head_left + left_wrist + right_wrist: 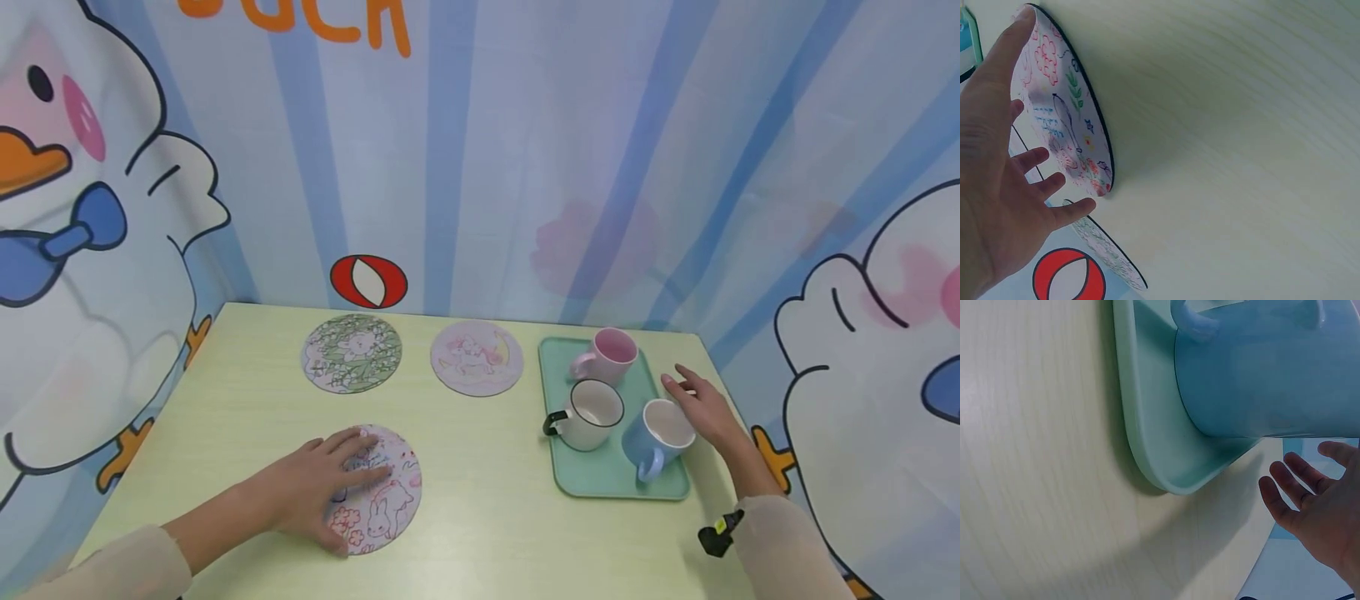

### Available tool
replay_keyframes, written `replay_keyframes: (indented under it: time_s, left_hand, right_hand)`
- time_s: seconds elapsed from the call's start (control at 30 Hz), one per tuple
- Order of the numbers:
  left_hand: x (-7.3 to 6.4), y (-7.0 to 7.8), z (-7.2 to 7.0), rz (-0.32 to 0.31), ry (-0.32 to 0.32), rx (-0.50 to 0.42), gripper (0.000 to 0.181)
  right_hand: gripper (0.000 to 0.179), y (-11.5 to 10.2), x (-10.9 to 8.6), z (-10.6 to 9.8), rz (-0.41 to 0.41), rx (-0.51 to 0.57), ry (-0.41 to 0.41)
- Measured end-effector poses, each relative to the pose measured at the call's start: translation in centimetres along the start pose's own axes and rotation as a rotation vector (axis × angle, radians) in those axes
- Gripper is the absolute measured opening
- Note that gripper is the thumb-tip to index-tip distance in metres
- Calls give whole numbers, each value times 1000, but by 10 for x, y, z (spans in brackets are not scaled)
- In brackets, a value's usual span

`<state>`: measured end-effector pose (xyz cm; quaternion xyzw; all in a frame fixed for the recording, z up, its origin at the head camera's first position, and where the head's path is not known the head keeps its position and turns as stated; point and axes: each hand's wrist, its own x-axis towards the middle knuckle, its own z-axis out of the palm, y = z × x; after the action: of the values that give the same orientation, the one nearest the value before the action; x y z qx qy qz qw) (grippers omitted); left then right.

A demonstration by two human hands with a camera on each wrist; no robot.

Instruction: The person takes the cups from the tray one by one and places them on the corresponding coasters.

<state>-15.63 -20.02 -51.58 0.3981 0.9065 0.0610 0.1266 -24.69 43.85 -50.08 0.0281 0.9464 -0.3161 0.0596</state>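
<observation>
My left hand [318, 483] is spread over a round coaster [386, 508] with a bunny and flower drawing, near the table's front left. In the left wrist view its fingers [1038, 164] are apart and the thumb reaches the coaster's [1063, 106] edge; whether the other fingertips touch it I cannot tell. At the right, my right hand [705, 408] hovers beside a blue mug [656, 437], holding nothing, with fingers loosely extended. That mug stands on a green tray [615, 482] with a white black-rimmed mug [588, 421] and a pink mug [609, 357].
Two more round coasters lie along the back of the table [480, 500]: one green with flowers [352, 354], one pale pink with a unicorn [477, 358]. A striped curtain with cartoon ducks [495, 167] hangs behind and around the table.
</observation>
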Motion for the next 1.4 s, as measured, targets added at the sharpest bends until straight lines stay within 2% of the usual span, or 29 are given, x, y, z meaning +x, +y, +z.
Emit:
replay_keyframes:
  time_s: [0.27, 0.43, 0.6, 0.9, 1.03, 1.4]
  left_hand:
    - [-6, -3, 10, 7, 22, -2, 103]
    - [-8, -3, 10, 13, 32, 3, 105]
    - [-9, -3, 10, 15, 37, 10, 103]
    - [-10, -1, 14, 22, 73, 42, 96]
    - [-9, 1, 15, 18, 76, 64, 95]
    - [-5, -1, 18, 6, 93, 104, 95]
  right_hand:
    - [88, 7, -1, 0, 105, 224, -49]
    - [91, 13, -1, 1, 149, 267, -70]
    - [85, 18, 2, 3, 126, 251, -60]
    - [55, 26, 8, 10, 20, 190, -28]
    - [44, 27, 11, 12, -2, 176, -32]
    - [41, 30, 16, 16, 10, 189, -23]
